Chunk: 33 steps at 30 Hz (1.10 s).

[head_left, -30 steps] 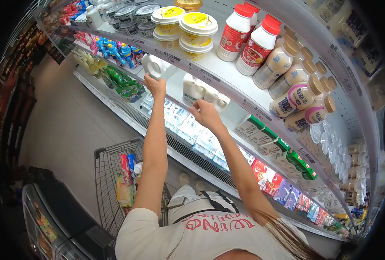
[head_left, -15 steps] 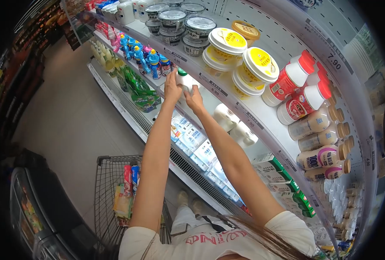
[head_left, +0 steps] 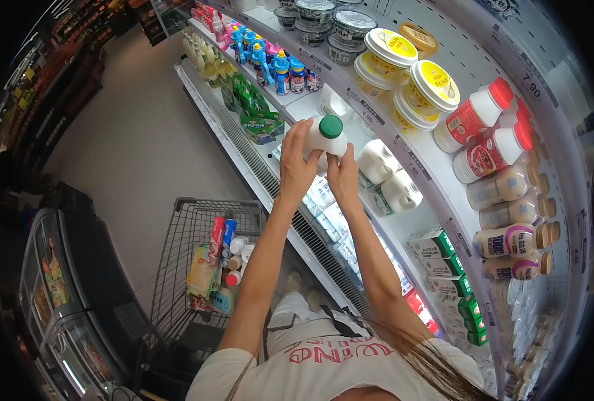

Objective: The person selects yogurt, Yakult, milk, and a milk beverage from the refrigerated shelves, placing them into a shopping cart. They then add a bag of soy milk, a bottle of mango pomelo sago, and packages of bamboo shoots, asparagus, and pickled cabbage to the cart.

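White bottle (head_left: 320, 140) sits clamped between left hand (head_left: 298, 162) and right hand (head_left: 342, 176), probably for steadiness. Jugs (head_left: 376, 162) stand right of it.

A cream short-sleeved shirt (head_left: 280, 375) bears red lettering (head_left: 310, 351).

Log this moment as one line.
left hand: holding white bottle | right hand: holding same bottle | green cap: on | shopping cart: at left, goods inside

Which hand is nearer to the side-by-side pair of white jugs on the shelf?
Right. The right hand is just left of the pair of white jugs in view; the left hand is farther left, across the green-capped white jug that both hold.
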Tool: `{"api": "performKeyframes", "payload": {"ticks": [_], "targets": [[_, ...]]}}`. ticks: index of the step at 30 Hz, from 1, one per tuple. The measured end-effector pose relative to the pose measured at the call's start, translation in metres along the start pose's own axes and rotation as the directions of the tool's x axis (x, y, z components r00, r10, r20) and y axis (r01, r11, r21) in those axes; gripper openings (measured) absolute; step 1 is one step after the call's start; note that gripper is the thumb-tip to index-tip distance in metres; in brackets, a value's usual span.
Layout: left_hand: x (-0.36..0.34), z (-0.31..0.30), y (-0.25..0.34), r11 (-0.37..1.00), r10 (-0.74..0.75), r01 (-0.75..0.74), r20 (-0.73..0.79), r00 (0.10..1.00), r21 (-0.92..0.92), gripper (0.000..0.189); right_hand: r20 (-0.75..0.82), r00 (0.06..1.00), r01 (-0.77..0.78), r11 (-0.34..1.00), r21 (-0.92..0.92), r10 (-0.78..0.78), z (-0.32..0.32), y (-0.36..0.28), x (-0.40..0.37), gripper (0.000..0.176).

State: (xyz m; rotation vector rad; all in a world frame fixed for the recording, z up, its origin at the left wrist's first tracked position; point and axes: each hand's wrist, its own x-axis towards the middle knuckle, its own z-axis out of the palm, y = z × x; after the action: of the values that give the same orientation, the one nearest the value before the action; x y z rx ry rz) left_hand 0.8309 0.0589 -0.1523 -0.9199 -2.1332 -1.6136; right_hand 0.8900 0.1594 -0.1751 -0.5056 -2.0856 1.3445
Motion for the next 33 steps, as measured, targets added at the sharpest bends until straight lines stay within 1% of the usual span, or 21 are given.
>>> {"api": "performKeyframes", "payload": {"ticks": [1,2,3,4,5,6,7,9,11,12,13,15,17,19,20,26,29,32,33], "targets": [[-0.01,-0.014,0.011,1.0,-0.016,0.016,0.017,1.0,-0.022,0.065,0.039,0.999,0.006,0.999,-0.035,-0.005,-0.009,-0.016,-0.007,0.026],[-0.027,-0.023,0.01,0.961,-0.18,0.189,0.06,0.982,-0.202,0.065,0.078,0.997,0.011,0.997,-0.076,-0.005,-0.02,-0.031,-0.016,0.028],[-0.045,-0.04,0.021,0.878,-0.302,0.336,0.15,0.941,-0.342,0.063,0.119,0.993,0.016,0.992,-0.126,-0.001,-0.032,-0.036,-0.027,0.03],[-0.064,-0.056,0.028,0.755,-0.424,0.499,0.264,0.867,-0.425,0.066,0.159,0.987,0.011,0.998,-0.056,-0.002,-0.038,-0.037,-0.039,0.035],[-0.09,-0.068,0.023,0.651,-0.492,0.61,0.362,0.792,-0.451,0.067,0.249,0.967,-0.053,0.998,-0.036,0.06,-0.044,-0.039,-0.052,0.037],[-0.122,-0.078,0.02,0.526,-0.55,0.716,0.459,0.698,-0.459,0.067,0.343,0.93,-0.131,0.991,-0.025,0.132,-0.051,-0.044,-0.068,0.038],[-0.148,-0.091,0.036,0.431,-0.533,0.763,0.546,0.646,-0.482,0.069,0.436,0.875,-0.222,0.975,-0.02,0.209,-0.058,-0.049,-0.087,0.04],[-0.194,-0.107,0.073,0.214,-0.637,0.849,0.59,0.496,-0.483,0.07,0.514,0.82,-0.316,0.948,0.037,0.253,-0.071,-0.061,-0.118,0.042],[-0.239,-0.112,0.093,0.145,-0.669,0.822,0.558,0.492,-0.551,0.068,0.555,0.775,-0.418,0.904,0.09,0.302,-0.079,-0.067,-0.143,0.042],[-0.245,-0.112,0.104,0.135,-0.671,0.799,0.539,0.509,-0.587,0.067,0.585,0.75,-0.458,0.88,0.122,0.309,-0.081,-0.065,-0.15,0.044],[-0.248,-0.112,0.116,0.128,-0.698,0.786,0.508,0.505,-0.605,0.066,0.608,0.73,-0.479,0.868,0.131,0.311,-0.084,-0.065,-0.153,0.045],[-0.259,-0.111,0.15,0.085,-0.752,0.77,0.466,0.466,-0.633,0.064,0.647,0.68,-0.54,0.832,0.125,0.345,-0.099,-0.068,-0.168,0.047],[-0.271,-0.115,0.169,0.041,-0.738,0.773,0.502,0.451,-0.634,0.061,0.686,0.642,-0.583,0.799,0.148,0.342,-0.114,-0.068,-0.177,0.05],[-0.275,-0.114,0.18,0.03,-0.718,0.775,0.525,0.456,-0.632,0.06,0.698,0.642,-0.606,0.767,0.211,0.316,-0.123,-0.07,-0.183,0.052],[-0.276,-0.113,0.19,0.038,-0.739,0.78,0.508,0.443,-0.625,0.059,0.707,0.633,-0.616,0.759,0.212,0.316,-0.13,-0.075,-0.185,0.053],[-0.289,-0.115,0.214,-0.011,-0.728,0.787,0.544,0.416,-0.617,0.054,0.679,0.655,-0.621,0.748,0.234,0.331,-0.149,-0.074,-0.203,0.053],[-0.296,-0.116,0.219,-0.019,-0.714,0.782,0.556,0.425,-0.623,0.054,0.695,0.645,-0.634,0.731,0.253,0.318,-0.152,-0.072,-0.21,0.052],[-0.3,-0.118,0.221,-0.006,-0.7,0.77,0.553,0.453,-0.638,0.055,0.677,0.646,-0.638,0.735,0.228,0.351,-0.149,-0.075,-0.215,0.049],[-0.302,-0.119,0.221,0.007,-0.71,0.782,0.548,0.443,-0.623,0.057,0.681,0.644,-0.636,0.739,0.223,0.349,-0.147,-0.074,-0.217,0.047]]}}
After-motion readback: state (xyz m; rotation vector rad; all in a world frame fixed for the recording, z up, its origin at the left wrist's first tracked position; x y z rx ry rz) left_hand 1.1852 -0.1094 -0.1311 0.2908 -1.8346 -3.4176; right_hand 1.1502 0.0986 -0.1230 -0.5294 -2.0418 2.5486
